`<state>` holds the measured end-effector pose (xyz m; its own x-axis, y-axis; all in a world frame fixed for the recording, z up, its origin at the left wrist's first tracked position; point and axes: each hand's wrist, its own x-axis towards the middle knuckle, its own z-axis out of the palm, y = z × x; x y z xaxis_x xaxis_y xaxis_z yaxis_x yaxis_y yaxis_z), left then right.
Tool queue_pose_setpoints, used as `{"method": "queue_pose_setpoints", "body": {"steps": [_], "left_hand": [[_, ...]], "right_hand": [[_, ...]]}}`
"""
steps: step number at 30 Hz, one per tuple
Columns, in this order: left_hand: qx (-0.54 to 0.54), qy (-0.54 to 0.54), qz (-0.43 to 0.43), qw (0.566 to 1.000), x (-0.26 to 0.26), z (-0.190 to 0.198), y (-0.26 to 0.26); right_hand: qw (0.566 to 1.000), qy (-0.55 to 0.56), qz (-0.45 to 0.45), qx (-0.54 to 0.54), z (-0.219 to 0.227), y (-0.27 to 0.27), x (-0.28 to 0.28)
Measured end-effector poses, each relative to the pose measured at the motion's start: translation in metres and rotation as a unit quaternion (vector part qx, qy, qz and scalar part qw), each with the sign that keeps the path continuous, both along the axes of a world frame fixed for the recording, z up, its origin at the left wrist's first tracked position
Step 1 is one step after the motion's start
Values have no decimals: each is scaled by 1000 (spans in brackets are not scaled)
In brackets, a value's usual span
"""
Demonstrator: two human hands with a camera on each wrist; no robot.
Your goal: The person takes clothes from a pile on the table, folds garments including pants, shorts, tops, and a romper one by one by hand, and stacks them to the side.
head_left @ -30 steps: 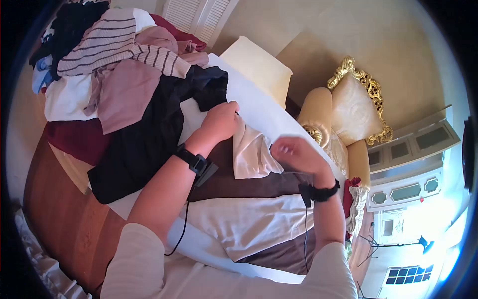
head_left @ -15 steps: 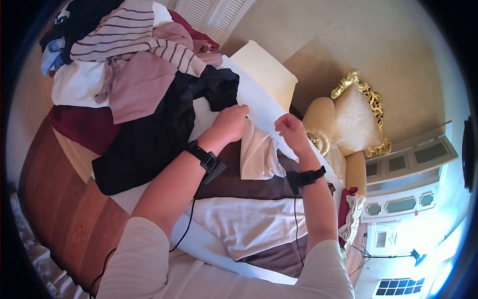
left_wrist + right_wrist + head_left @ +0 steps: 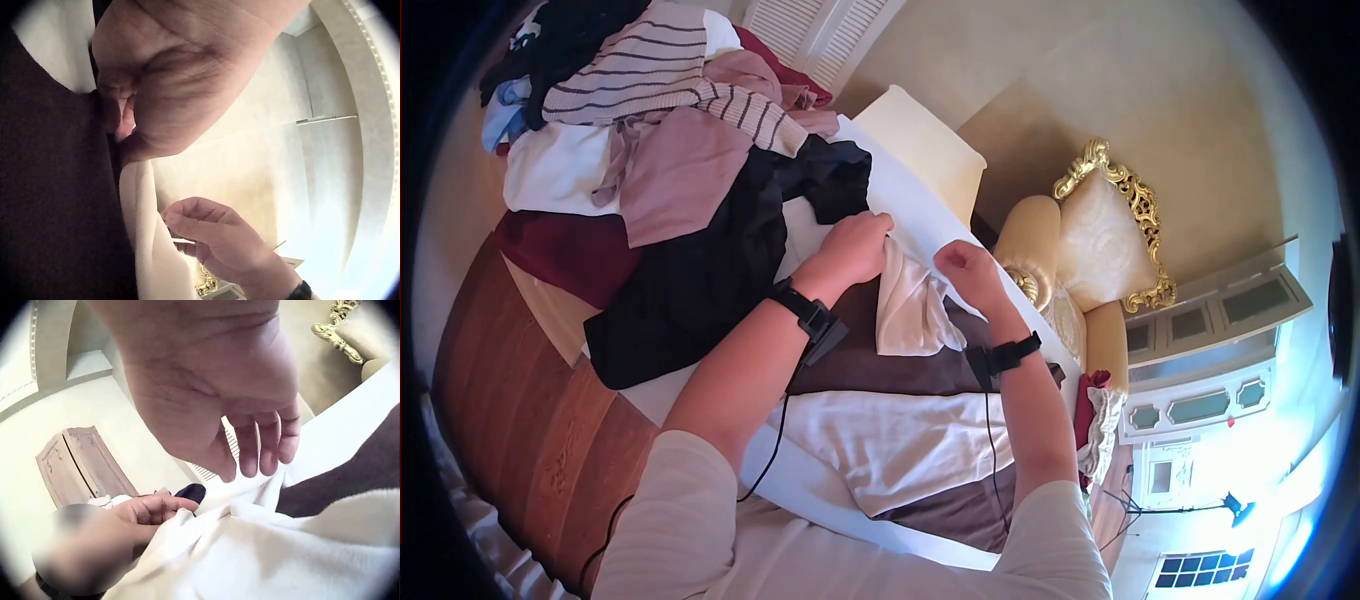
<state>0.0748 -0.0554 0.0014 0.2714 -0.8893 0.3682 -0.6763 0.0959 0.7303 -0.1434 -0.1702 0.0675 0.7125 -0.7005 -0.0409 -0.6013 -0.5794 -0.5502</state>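
Note:
A dark brown garment (image 3: 840, 345) with a broad white band (image 3: 890, 430) lies spread in front of me, and a cream-white part (image 3: 908, 310) is folded over its far side. My left hand (image 3: 855, 250) pinches the edge of that cream part between thumb and fingers. To the right of it, my right hand (image 3: 968, 268) hovers above the cloth, fingers loosely bent. In the right wrist view the right hand's fingers (image 3: 250, 456) hang over the white fabric (image 3: 300, 544) and hold nothing. A black garment (image 3: 700, 270) lies to the left of the left hand.
A heap of clothes, with a striped knit (image 3: 630, 75), a mauve piece (image 3: 680, 175) and a maroon one (image 3: 560, 250), rises at the left. Beyond the white table surface (image 3: 900, 190) stand a cream box-like piece (image 3: 920, 140) and a gilt-framed armchair (image 3: 1100, 230).
My right hand has moved up and a little left, away from the cream part's lower right corner. The left hand keeps its pinch on the cloth. The head view has shifted slightly.

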Motion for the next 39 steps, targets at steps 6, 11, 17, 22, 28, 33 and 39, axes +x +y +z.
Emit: {"method": "queue_pose_setpoints", "body": {"steps": [6, 11, 17, 22, 28, 33, 39], "left_hand": [[10, -8, -3, 1000, -1, 3, 1], [20, -23, -4, 1000, 0, 2, 0], [41, -18, -10, 999, -1, 10, 6], [84, -7, -11, 996, -1, 15, 7], [91, -9, -11, 996, -1, 19, 9], [86, -12, -12, 996, 0, 18, 10], [91, -22, 4, 996, 2, 20, 10]], "right_hand": [[994, -82, 0, -69, 13, 14, 3], [988, 76, 28, -128, -5, 17, 13], [989, -74, -37, -122, 8, 18, 10], [972, -162, -72, -152, 17, 22, 1], [941, -245, -135, -193, 26, -1, -25], [913, -252, -217, -236, 66, -5, -30], [846, -448, -151, -245, 103, -16, -35]]}}
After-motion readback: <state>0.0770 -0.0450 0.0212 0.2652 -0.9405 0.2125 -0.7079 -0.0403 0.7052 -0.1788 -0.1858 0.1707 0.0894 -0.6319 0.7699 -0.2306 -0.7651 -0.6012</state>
